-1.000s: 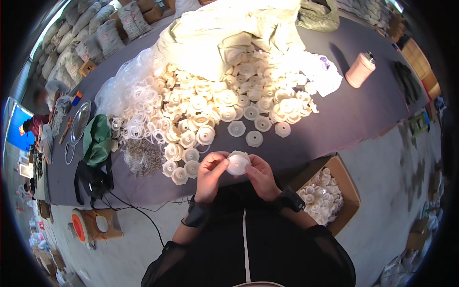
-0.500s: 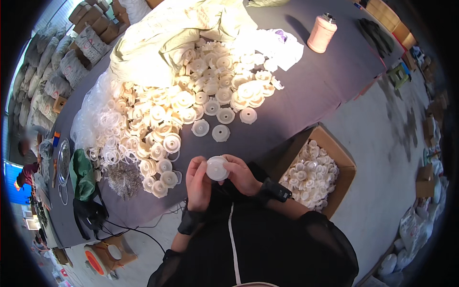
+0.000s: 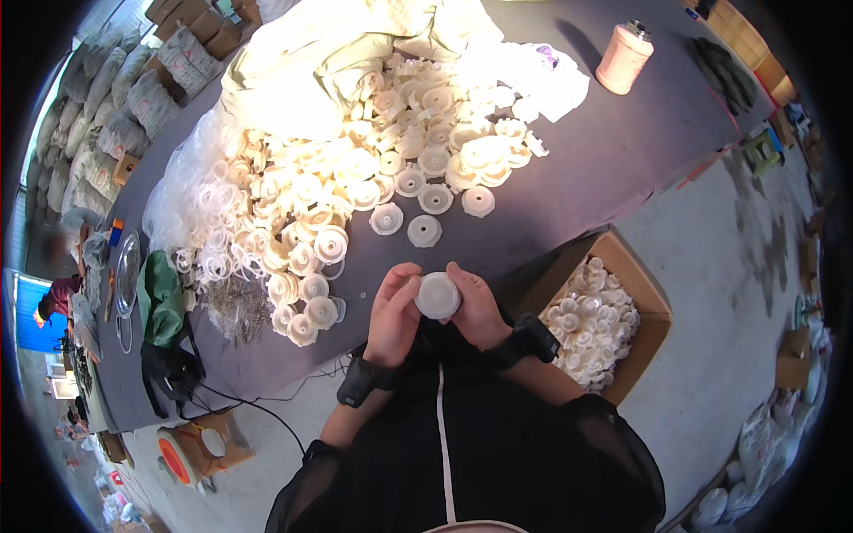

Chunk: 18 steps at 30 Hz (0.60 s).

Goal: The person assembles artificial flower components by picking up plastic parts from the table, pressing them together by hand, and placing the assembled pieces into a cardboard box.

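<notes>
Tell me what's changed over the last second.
The right hand has shifted its thumb up, apparently to the rim of the white disc; the view has swung. The left hand still grips it too; nothing released. The loose discs and carton look unchanged.

glare bleaches sack [image 3: 289, 67]; bottle [image 3: 625, 59] casts shadow; edges bowed

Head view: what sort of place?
Probably a workshop or assembly floor: a heap of round white parts on a covered table, a cardboard box of white pieces beside it, and sacks piled in the background.
</notes>
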Each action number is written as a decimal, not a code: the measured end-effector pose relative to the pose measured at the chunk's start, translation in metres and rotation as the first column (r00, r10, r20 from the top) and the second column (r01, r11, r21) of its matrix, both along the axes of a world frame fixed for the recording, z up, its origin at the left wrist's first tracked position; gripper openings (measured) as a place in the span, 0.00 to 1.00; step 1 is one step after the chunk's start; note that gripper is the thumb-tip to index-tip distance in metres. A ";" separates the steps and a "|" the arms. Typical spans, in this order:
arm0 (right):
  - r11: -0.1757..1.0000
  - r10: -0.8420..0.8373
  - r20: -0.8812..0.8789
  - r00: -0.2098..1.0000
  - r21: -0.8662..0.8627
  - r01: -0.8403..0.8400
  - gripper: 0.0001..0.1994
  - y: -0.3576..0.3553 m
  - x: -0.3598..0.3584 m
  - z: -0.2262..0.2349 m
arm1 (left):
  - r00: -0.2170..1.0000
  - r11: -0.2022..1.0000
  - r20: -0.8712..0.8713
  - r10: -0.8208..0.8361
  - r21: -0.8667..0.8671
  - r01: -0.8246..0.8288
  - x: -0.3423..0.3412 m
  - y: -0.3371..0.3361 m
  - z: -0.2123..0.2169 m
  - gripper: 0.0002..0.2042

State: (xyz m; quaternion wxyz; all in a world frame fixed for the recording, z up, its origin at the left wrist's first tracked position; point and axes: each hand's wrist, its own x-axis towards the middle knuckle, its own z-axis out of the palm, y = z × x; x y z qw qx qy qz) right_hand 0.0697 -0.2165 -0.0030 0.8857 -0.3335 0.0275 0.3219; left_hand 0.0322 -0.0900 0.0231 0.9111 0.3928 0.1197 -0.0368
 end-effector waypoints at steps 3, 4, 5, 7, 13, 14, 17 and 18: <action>1.000 0.020 -0.075 0.997 0.015 -0.019 0.14 -0.004 0.002 0.002 | 0.997 0.987 0.004 -0.082 -0.136 0.081 0.003 0.007 -0.008 0.09; 0.997 0.054 -0.090 0.995 0.061 -0.048 0.13 -0.007 0.004 -0.003 | 0.995 0.983 0.021 -0.101 -0.155 0.103 0.004 0.006 -0.010 0.11; 0.991 0.088 -0.103 0.991 0.107 -0.077 0.12 -0.010 0.005 -0.005 | 0.992 0.977 0.038 -0.119 -0.174 0.124 0.003 0.007 -0.011 0.13; 0.984 0.104 -0.091 0.990 0.155 -0.089 0.11 -0.014 0.007 -0.002 | 0.986 0.977 0.089 -0.140 -0.147 0.152 0.003 0.009 -0.012 0.16; 0.955 0.117 -0.018 0.993 0.278 -0.107 0.08 -0.010 0.006 -0.003 | 0.978 0.987 0.195 -0.076 -0.126 0.102 0.002 0.008 0.001 0.24; 0.956 0.106 0.009 0.994 0.275 -0.104 0.09 -0.009 0.005 -0.003 | 0.977 0.989 0.204 -0.062 -0.118 0.088 0.001 0.008 0.002 0.25; 0.968 0.085 0.089 0.992 0.227 -0.103 0.08 -0.008 0.003 -0.005 | 0.978 0.989 0.209 -0.016 -0.142 0.046 -0.001 0.003 0.003 0.23; 0.969 0.082 0.092 0.992 0.226 -0.101 0.08 -0.009 0.004 -0.008 | 0.977 0.988 0.212 -0.019 -0.143 0.050 -0.002 0.005 -0.002 0.23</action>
